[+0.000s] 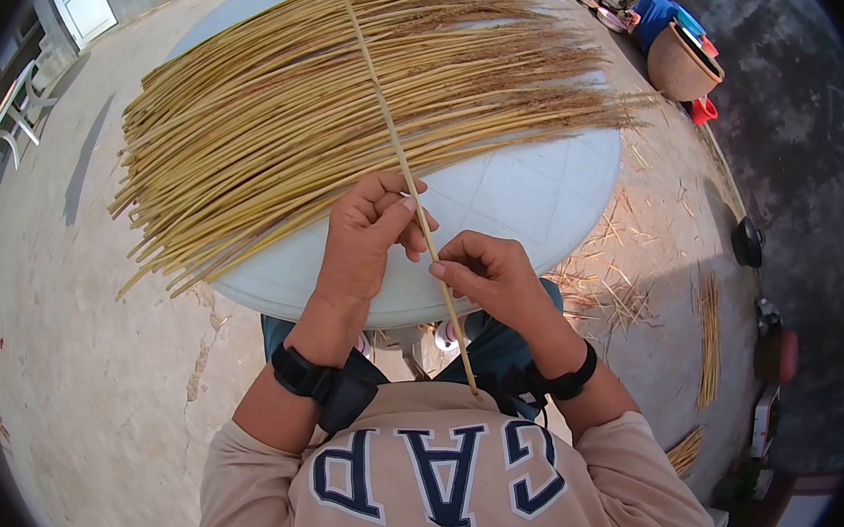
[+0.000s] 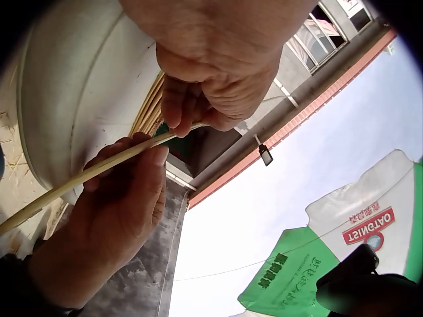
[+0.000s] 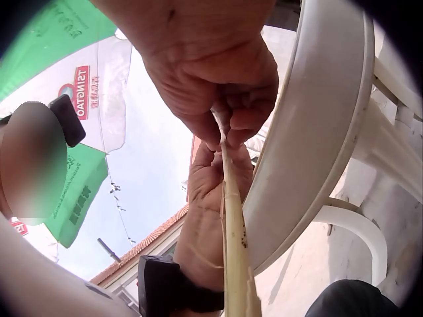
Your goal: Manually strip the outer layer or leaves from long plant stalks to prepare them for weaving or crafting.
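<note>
Your left hand [image 1: 364,233] and right hand [image 1: 491,275] each pinch one thin, smooth, pale-yellow stalk [image 1: 384,120], with your fingers curled round it. Its long axis runs straight from your chest out over the round white plastic desk [image 1: 533,198], crossing the fanned bundle of dry stalks [image 1: 285,111] lying there.

GAP: sweatshirt [image 1: 444,471], nearer the body than left hand [image 1: 364,238] and right hand [image 1: 491,275]; TSINGTAO: red label [image 3: 79,82] on umbrella [image 3: 79,185], above the hands.
</note>
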Available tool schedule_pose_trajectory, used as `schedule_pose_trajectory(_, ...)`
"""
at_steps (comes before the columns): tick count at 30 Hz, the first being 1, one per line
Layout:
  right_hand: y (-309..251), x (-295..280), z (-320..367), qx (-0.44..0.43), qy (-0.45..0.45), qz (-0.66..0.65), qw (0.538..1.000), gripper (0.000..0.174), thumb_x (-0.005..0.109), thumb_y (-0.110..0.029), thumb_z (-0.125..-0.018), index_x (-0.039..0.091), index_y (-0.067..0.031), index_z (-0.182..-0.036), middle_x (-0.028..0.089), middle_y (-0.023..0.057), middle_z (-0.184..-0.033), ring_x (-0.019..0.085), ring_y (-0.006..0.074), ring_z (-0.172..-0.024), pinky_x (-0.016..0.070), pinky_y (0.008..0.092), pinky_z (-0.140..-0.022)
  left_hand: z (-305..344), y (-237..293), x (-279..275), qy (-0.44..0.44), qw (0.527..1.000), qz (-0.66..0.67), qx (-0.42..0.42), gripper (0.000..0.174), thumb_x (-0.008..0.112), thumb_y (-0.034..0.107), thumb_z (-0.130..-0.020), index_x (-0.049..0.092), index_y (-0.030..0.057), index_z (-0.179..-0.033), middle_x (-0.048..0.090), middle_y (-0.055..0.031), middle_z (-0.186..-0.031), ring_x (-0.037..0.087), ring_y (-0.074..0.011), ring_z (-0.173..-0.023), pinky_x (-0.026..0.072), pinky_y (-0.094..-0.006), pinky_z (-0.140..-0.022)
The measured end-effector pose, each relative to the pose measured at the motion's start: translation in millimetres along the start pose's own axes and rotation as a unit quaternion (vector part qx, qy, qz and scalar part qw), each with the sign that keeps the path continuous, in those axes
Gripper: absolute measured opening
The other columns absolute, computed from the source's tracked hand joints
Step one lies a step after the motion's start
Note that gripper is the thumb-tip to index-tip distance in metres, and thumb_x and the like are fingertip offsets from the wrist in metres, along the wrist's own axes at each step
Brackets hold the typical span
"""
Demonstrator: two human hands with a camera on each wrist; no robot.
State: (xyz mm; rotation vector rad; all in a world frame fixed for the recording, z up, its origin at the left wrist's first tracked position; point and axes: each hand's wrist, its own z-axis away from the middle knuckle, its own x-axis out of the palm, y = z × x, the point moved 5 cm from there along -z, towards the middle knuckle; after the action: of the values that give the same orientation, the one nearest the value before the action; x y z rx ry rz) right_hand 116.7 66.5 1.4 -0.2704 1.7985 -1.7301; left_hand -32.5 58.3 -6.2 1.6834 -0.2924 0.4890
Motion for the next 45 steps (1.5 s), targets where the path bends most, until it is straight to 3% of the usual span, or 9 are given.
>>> schedule_pose_trajectory(3, 1.4, 1.1, -2.0, -0.010, -0.013, 0.020, 1.000, 0.018, 0.063, -0.016, -0.080, 0.059, 0.0013, -0.078, 0.053, 0.0012, -0.056, 0.046, 0.0048, -0.053, 0.0378, 0.0217, -0.049, -0.3, -1.8, 1.3, -0.018, 1.000, -0.009, 0.003, 0.017, 0.048, 0.004, -0.084, 0.055, -0.0009, -0.098, 0.063, -0.0135, -0.073, 0.054, -0.0096, -0.050, 0.0438, -0.0209, -0.045)
schedule_pose_trajectory(8, -11.2, -0.9, 1.9, -0.062, 0.022, 0.132, 0.989, 0.014, 0.064, -0.012, -0.076, 0.059, 0.0010, -0.077, 0.056, 0.0068, -0.058, 0.051, 0.0116, -0.051, 0.0411, 0.0252, -0.049, 0.6, -4.0, -0.5, -0.018, 1.000, -0.007, -0.005, 0.017, 0.046, 0.001, -0.081, 0.055, -0.0006, -0.096, 0.063, -0.0143, -0.073, 0.056, -0.0105, -0.050, 0.0450, -0.0210, -0.045)
schedule_pose_trajectory(11, -10.3, -1.8, 2.6, -0.058, 0.025, 0.119, 0.991, 0.013, 0.063, -0.011, -0.076, 0.059, 0.0010, -0.077, 0.057, 0.0090, -0.059, 0.053, 0.0146, -0.051, 0.0421, 0.0268, -0.050, 0.8, -4.4, 0.2, -0.022, 1.000, 0.001, -0.006, 0.017, 0.045, 0.000, -0.081, 0.054, -0.0003, -0.095, 0.063, -0.0146, -0.073, 0.056, -0.0105, -0.051, 0.0454, -0.0210, -0.045)
schedule_pose_trajectory(27, -0.8, 0.7, 0.2, -0.048, -0.024, 0.087, 0.995, 0.016, 0.058, -0.013, -0.079, 0.059, 0.0023, -0.081, 0.056, 0.0096, -0.060, 0.050, 0.0132, -0.053, 0.0416, 0.0266, -0.052, 0.1, -7.6, -0.2, -0.048, 0.998, 0.022, -0.028, 0.014, 0.047, 0.000, -0.081, 0.055, 0.0035, -0.093, 0.062, -0.0128, -0.071, 0.054, -0.0095, -0.049, 0.0422, -0.0204, -0.043)
schedule_pose_trajectory(34, -2.0, -0.5, -0.5, -0.040, -0.025, 0.044, 0.998, 0.014, 0.059, -0.012, -0.080, 0.061, 0.0016, -0.082, 0.058, 0.0072, -0.062, 0.052, 0.0107, -0.055, 0.0424, 0.0253, -0.052, 1.3, -1.8, 5.7, -0.016, 0.997, 0.067, -0.042, 0.007, 0.051, 0.004, -0.083, 0.055, 0.0041, -0.088, 0.062, -0.0112, -0.070, 0.052, -0.0091, -0.047, 0.0409, -0.0199, -0.042)
schedule_pose_trajectory(39, 3.9, -0.3, 0.6, -0.017, -0.028, 0.022, 0.999, 0.015, 0.059, -0.012, -0.079, 0.063, 0.0018, -0.082, 0.060, 0.0076, -0.063, 0.053, 0.0097, -0.056, 0.0435, 0.0246, -0.053, -0.3, -4.6, -2.2, -0.004, 1.000, 0.006, -0.007, 0.012, 0.058, 0.014, -0.085, 0.056, 0.0031, -0.088, 0.062, -0.0101, -0.068, 0.051, -0.0081, -0.045, 0.0400, -0.0192, -0.041)
schedule_pose_trajectory(45, 0.2, 0.0, 0.6, 0.012, -0.048, 0.047, 0.998, 0.016, 0.059, -0.010, -0.076, 0.063, 0.0035, -0.082, 0.060, 0.0088, -0.062, 0.055, 0.0106, -0.055, 0.0445, 0.0249, -0.053, 1.1, -3.7, 1.4, -0.006, 1.000, -0.017, -0.003, 0.012, 0.057, 0.013, -0.086, 0.056, 0.0022, -0.089, 0.061, -0.0094, -0.067, 0.051, -0.0077, -0.046, 0.0403, -0.0190, -0.041)
